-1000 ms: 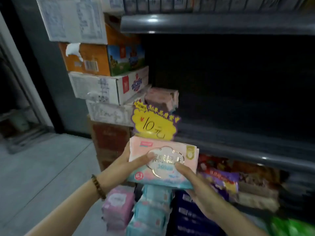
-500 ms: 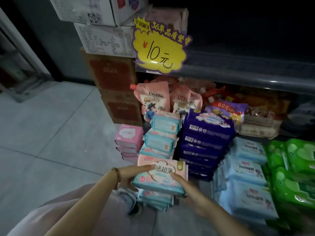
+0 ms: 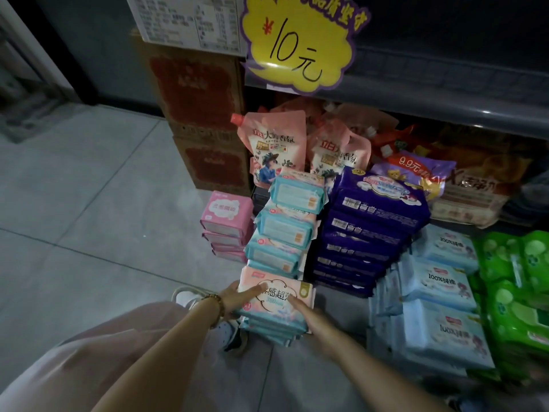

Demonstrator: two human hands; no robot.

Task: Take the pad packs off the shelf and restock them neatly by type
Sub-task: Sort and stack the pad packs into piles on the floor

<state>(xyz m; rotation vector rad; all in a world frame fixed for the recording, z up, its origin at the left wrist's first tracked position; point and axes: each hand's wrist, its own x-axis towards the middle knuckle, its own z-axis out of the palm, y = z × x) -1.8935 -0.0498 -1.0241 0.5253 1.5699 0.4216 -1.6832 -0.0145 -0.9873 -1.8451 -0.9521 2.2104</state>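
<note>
Now left grip [image 3: 237, 298], right grip [image 3: 313, 319] hold pad pack [image 3: 279, 294] (atop stack [image 3: 273, 330]).

I'm watching through a single head-worn wide-angle camera looking forward and steeply down. It is hovering near the pad packs [image 3: 285, 230] stacked on the floor [image 3: 89, 218], facing the shelf [image 3: 445, 90].

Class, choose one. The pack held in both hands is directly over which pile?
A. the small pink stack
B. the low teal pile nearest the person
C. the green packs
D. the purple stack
B: the left hand and right hand hold the pack over the low teal pile, in front of the taller teal stack.
</note>
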